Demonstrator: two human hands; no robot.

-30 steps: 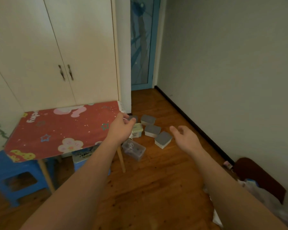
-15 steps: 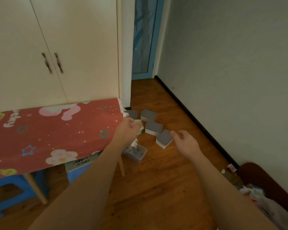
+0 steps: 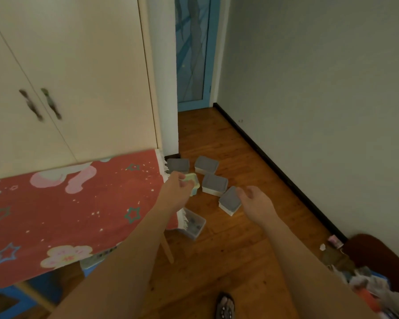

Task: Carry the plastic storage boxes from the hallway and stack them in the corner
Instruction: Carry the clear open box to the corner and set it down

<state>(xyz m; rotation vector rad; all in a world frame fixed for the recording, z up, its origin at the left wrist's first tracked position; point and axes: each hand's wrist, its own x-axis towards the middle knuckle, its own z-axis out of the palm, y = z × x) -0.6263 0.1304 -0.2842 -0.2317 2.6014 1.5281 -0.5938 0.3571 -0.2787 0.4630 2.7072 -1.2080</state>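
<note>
Okay, both arms have come further forward than a second ago, and the boxes now sit closer and larger in view as I approach. My left hand hangs above the green-lidded box, covering part of it; its fingers look curled, but I cannot tell if they grip anything. My right hand is out over the nearest grey-lidded box, fingers loosely open, holding nothing.

All the boxes lie on the wooden floor past the right edge of the tabletop: three more grey-lidded ones, far left, far right and middle, and a clear box near the table leg. They are scattered, none stacked.

My read: still the reach stage, no box lifted yet, so the task is barely begun. A cream wardrobe stands far left, a blue door at the far end.
</note>
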